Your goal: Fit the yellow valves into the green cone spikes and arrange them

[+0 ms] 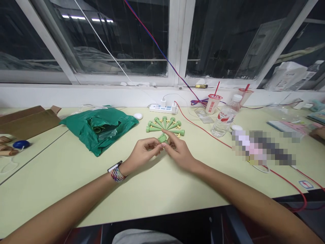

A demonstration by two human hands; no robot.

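Both hands meet just in front of a fan of several green cone-shaped pieces (pixel 165 122) with small yellow parts, lying on the pale table (pixel 152 189). My left hand (pixel 146 150) has its fingers closed on a green piece (pixel 162 138) with a wide ribbed end. My right hand (pixel 177 149) pinches the same piece from the other side, its index finger stretched along it towards the fan. The fingers hide the piece's lower part.
A torn green bag (pixel 101 125) and a cardboard box (pixel 27 120) lie left. Behind are a power strip (pixel 164 108), a red-strawed cup (pixel 213 103) and a bottle (pixel 225 117). A red cable (pixel 203 128) runs right. Another person's hand (pixel 318 132) shows at the right edge.
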